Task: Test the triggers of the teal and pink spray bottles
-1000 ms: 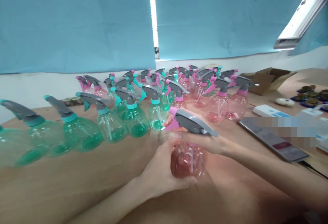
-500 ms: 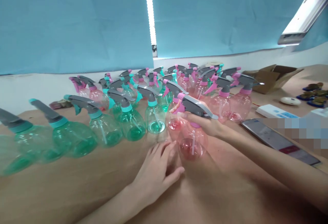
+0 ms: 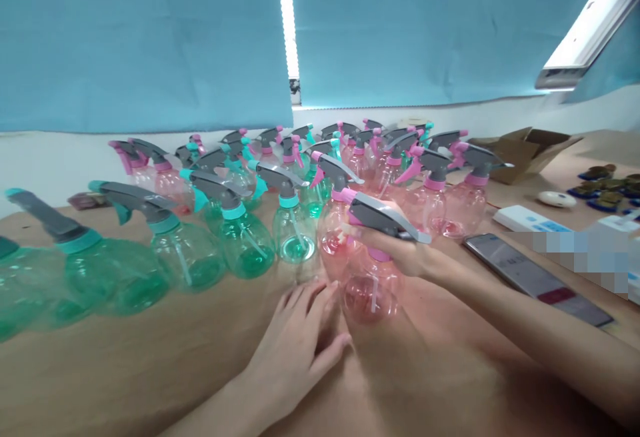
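- Right hand [image 3: 400,254]: fingers curled closely around the grey-and-pink trigger head [image 3: 385,219] of a pink plastic spray bottle [image 3: 371,294], which hangs in front of the pink row.
- Left hand [image 3: 293,350]: fingers spread, holding nothing, on the wooden counter [image 3: 150,364] just beside that bottle.
- Teal spray bottles [image 3: 187,264] stand to the left, pink spray bottles [image 3: 425,207] behind.
- Keeping the grip on the head should steady the bottle without crowding its neighbours.
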`<state>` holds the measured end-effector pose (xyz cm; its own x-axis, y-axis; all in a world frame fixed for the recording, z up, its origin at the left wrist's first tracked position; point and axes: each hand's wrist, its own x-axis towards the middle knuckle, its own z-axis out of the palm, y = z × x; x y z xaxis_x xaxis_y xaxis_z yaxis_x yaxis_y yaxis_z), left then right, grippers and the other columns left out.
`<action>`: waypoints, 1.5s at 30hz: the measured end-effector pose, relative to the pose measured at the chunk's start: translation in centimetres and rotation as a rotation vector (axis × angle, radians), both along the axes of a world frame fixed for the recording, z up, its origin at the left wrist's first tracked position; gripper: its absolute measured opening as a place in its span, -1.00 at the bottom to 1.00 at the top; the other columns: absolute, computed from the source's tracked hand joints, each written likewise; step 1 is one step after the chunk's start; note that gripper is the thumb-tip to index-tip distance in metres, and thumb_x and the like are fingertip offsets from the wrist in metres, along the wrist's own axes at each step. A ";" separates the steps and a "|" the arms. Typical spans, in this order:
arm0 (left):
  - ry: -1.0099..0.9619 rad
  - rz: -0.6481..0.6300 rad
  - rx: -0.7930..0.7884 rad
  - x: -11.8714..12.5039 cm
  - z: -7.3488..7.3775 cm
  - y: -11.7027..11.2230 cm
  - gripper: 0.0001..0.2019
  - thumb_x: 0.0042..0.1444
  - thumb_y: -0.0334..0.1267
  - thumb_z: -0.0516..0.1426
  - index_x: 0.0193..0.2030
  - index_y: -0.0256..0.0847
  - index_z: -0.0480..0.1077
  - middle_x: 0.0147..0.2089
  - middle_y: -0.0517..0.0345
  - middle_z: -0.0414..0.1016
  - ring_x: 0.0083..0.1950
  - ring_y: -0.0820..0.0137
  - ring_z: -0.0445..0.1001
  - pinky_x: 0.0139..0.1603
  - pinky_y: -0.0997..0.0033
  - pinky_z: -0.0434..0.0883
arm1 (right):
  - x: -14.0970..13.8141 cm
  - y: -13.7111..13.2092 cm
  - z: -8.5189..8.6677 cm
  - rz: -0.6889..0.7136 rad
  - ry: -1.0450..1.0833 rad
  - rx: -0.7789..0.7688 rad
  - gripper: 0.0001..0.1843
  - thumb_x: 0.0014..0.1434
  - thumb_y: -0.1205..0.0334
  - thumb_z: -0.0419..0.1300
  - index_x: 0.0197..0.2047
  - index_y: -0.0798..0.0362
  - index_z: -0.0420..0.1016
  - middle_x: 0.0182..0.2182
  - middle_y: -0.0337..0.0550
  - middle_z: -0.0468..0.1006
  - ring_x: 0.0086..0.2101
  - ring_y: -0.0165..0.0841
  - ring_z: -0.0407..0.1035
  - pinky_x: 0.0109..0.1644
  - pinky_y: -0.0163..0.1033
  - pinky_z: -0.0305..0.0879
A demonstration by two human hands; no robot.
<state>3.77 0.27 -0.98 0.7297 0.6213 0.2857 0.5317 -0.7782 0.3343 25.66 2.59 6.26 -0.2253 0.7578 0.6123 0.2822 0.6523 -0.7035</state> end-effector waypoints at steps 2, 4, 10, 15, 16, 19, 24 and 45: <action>0.014 0.005 0.013 0.0 0.0 0.0 -0.53 0.25 -0.17 0.08 0.26 -0.14 0.12 0.22 -0.06 0.27 0.24 0.08 0.23 0.20 -0.03 0.23 | 0.0 0.0 0.0 0.030 0.027 -0.012 -0.70 0.16 0.32 0.15 -0.51 0.01 0.09 -0.55 -0.40 0.09 -0.54 -0.51 -0.04 -0.46 -0.32 -0.04; 0.030 0.014 0.023 0.0 0.0 0.0 -0.56 0.25 -0.18 0.08 0.24 -0.17 0.15 0.20 -0.06 0.29 0.23 0.08 0.24 0.21 -0.04 0.22 | -0.1 0.0 -0.1 0.059 0.054 -0.030 -0.70 0.14 0.34 0.18 -0.51 0.01 0.11 -0.53 -0.39 0.14 -0.53 -0.51 -0.01 -0.45 -0.32 0.00; 0.065 0.022 0.033 0.3 0.4 -0.2 -0.59 0.23 -0.25 0.08 0.20 -0.23 0.22 0.20 -0.11 0.30 0.23 0.06 0.26 0.18 -0.05 0.26 | -0.3 0.0 -0.7 0.034 0.137 -0.126 -0.78 0.07 0.31 0.27 -0.47 0.01 0.26 -0.42 -0.34 0.32 -0.44 -0.48 0.16 -0.35 -0.32 0.17; 0.101 0.022 0.048 0.4 0.6 -0.3 -0.59 0.22 -0.27 0.08 0.21 -0.24 0.23 0.21 -0.11 0.30 0.23 0.06 0.25 0.18 -0.06 0.27 | -0.7 0.2 -1.0 0.036 0.186 -0.171 -0.91 0.09 0.24 0.26 -0.28 -0.02 0.46 -0.23 -0.26 0.46 -0.30 -0.42 0.35 -0.15 -0.23 0.30; 0.106 0.021 0.048 0.4 0.6 -0.3 -0.59 0.22 -0.27 0.08 0.21 -0.25 0.24 0.21 -0.11 0.30 0.23 0.06 0.25 0.18 -0.06 0.27 | -0.8 0.2 -1.0 0.036 0.192 -0.175 -0.87 0.09 0.22 0.26 -0.24 -0.03 0.48 -0.23 -0.25 0.48 -0.28 -0.40 0.37 -0.13 -0.22 0.31; 0.109 0.021 0.049 0.4 0.6 -0.3 -0.59 0.22 -0.27 0.08 0.21 -0.24 0.24 0.21 -0.10 0.31 0.23 0.06 0.26 0.18 -0.05 0.28 | -0.8 0.2 -1.2 0.006 0.176 -0.169 -0.83 0.09 0.20 0.27 -0.20 -0.04 0.49 -0.25 -0.25 0.50 -0.28 -0.38 0.39 -0.16 -0.22 0.33; 0.125 0.022 0.040 0.3 0.5 -0.3 -0.57 0.23 -0.27 0.09 0.23 -0.26 0.21 0.23 -0.12 0.29 0.25 0.05 0.23 0.19 -0.05 0.26 | -0.6 0.1 -1.4 -0.044 0.130 -0.175 -0.80 0.08 0.13 0.28 -0.21 -0.03 0.47 -0.36 -0.27 0.48 -0.37 -0.37 0.34 -0.24 -0.20 0.31; 0.082 0.017 0.070 0.3 0.3 -0.3 -0.60 0.24 -0.24 0.07 0.20 -0.24 0.22 0.22 -0.13 0.30 0.24 0.06 0.26 0.19 -0.06 0.26 | -1.6 -0.9 -0.2 -0.133 0.092 -0.144 -0.84 0.04 0.20 0.26 -0.44 -0.02 0.32 -0.46 -0.31 0.33 -0.47 -0.47 0.23 -0.43 -0.33 0.23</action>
